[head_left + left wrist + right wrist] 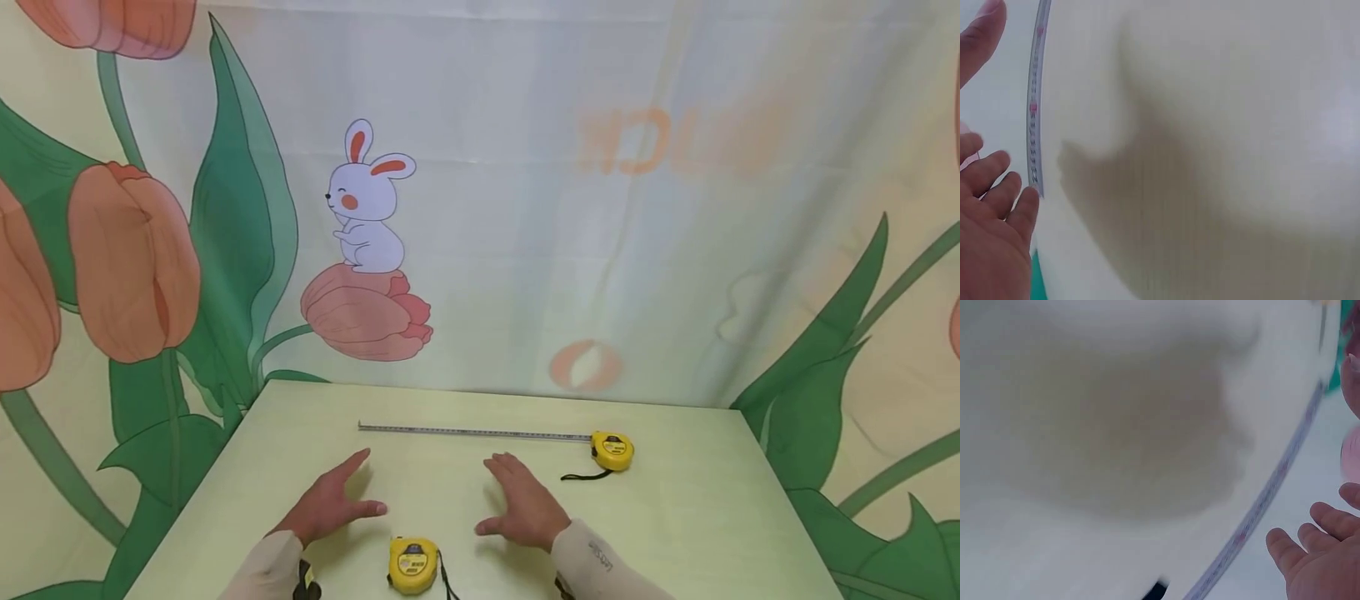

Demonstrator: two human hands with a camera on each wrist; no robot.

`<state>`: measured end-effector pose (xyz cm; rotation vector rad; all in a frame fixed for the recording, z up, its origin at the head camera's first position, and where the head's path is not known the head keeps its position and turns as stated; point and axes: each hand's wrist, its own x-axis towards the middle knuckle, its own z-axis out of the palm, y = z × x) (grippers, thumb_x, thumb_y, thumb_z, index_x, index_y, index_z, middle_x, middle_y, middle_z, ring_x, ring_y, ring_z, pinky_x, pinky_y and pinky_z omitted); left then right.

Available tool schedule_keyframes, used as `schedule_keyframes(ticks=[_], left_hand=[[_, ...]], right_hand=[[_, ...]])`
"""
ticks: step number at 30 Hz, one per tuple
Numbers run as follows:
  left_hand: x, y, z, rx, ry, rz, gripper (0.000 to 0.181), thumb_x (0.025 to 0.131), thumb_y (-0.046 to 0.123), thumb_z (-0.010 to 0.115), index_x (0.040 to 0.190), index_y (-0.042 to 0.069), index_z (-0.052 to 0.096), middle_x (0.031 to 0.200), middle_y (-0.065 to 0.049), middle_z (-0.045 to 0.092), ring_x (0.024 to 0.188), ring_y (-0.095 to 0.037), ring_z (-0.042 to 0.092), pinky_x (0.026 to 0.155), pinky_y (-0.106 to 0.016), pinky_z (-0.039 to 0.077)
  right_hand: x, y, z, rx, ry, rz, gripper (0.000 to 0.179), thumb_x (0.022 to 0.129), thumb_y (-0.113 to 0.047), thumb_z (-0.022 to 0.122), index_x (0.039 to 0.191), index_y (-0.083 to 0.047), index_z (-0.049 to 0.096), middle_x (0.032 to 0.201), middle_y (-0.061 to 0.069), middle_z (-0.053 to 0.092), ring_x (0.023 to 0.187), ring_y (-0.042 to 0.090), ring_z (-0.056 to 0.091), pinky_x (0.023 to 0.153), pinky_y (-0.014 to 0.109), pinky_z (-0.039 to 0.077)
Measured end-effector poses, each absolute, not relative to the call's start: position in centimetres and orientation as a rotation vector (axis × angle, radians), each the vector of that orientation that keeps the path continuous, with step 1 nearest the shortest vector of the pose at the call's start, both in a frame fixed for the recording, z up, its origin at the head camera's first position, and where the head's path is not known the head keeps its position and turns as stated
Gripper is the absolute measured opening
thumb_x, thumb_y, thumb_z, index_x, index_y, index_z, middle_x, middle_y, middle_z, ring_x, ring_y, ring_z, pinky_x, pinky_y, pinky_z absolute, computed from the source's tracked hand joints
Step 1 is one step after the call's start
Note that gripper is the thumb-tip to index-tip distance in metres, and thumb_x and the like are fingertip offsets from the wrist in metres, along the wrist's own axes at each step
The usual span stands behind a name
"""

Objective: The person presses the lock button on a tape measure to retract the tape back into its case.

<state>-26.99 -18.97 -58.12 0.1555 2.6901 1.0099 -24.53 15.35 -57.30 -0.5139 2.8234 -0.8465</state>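
Observation:
Two yellow tape measures are on the table. The far tape measure (613, 451) lies at the right with its metal blade (472, 432) drawn out to the left across the table. Closer to me, the near tape measure (412, 565) has no long blade showing. My left hand (330, 503) hovers left of it, fingers spread and thumb apart, holding nothing. Facing it, my right hand (521, 505) is likewise spread and bare, below the drawn-out blade. In both wrist views the fingers are relaxed, and the blade (1035, 106) runs past them.
The pale table (697, 508) reaches back to a printed curtain (495, 208) with tulips and a rabbit. A black wrist strap (587, 476) trails from the far tape measure. Another black strap (446, 577) hangs off the near one.

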Motion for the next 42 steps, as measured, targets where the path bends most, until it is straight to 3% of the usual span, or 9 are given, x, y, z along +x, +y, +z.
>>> schedule_keyframes(ticks=[6, 15, 22, 31, 37, 42], left_hand=[[-29.2, -20.3, -59.3, 0.098, 2.749, 1.012, 0.120, 0.079, 0.058, 0.085, 0.165, 0.004, 0.021, 0.168, -0.027, 0.030, 0.153, -0.053, 0.030, 0.121, -0.066, 0.031], [-32.1, -21.9, -59.9, 0.010, 2.760, 1.008, 0.121, 0.080, 0.059, 0.084, 0.164, -0.001, 0.020, 0.167, -0.031, 0.027, 0.152, -0.055, 0.029, 0.120, -0.068, 0.031], [-33.4, -22.3, -59.4, 0.000, 2.715, 0.966, 0.127, 0.081, 0.061, 0.083, 0.161, -0.010, 0.014, 0.167, -0.035, 0.021, 0.153, -0.057, 0.024, 0.122, -0.068, 0.026], [-34.9, -21.3, -59.9, 0.033, 2.673, 0.965, 0.132, 0.082, 0.060, 0.082, 0.159, -0.016, 0.008, 0.167, -0.036, 0.010, 0.155, -0.056, 0.016, 0.126, -0.064, 0.019], [-35.9, -20.7, -60.1, 0.057, 2.676, 0.985, 0.128, 0.084, 0.057, 0.082, 0.158, -0.017, 0.009, 0.167, -0.037, 0.012, 0.155, -0.056, 0.017, 0.126, -0.065, 0.020], [-36.6, -20.1, -60.2, 0.049, 2.677, 0.992, 0.124, 0.084, 0.057, 0.082, 0.158, -0.017, 0.016, 0.166, -0.038, 0.018, 0.153, -0.057, 0.022, 0.125, -0.065, 0.024]], right_hand=[[-27.0, 20.1, -57.3, -0.310, 2.864, -0.934, 0.097, 0.080, -0.037, 0.091, 0.158, -0.009, 0.041, 0.168, 0.018, 0.035, 0.156, 0.039, 0.032, 0.125, 0.058, 0.031], [-28.5, 27.0, -57.2, -0.099, 2.962, -0.849, 0.094, 0.081, -0.032, 0.090, 0.156, -0.001, 0.042, 0.164, 0.024, 0.038, 0.155, 0.045, 0.030, 0.125, 0.059, 0.030], [-29.6, 30.7, -58.1, 0.017, 2.966, -0.801, 0.091, 0.084, -0.027, 0.088, 0.156, 0.000, 0.040, 0.162, 0.026, 0.040, 0.149, 0.047, 0.040, 0.121, 0.063, 0.033], [-30.5, 32.5, -59.1, -0.025, 2.964, -0.766, 0.087, 0.085, -0.021, 0.087, 0.154, 0.003, 0.041, 0.159, 0.029, 0.042, 0.144, 0.049, 0.044, 0.118, 0.064, 0.036], [-31.5, 32.3, -59.5, 0.011, 2.923, -0.732, 0.081, 0.087, -0.018, 0.084, 0.154, 0.002, 0.043, 0.160, 0.029, 0.042, 0.145, 0.049, 0.044, 0.119, 0.064, 0.035], [-32.3, 32.2, -59.7, 0.010, 2.959, -0.676, 0.074, 0.086, -0.013, 0.084, 0.149, 0.003, 0.049, 0.153, 0.028, 0.050, 0.138, 0.046, 0.052, 0.116, 0.061, 0.041]])
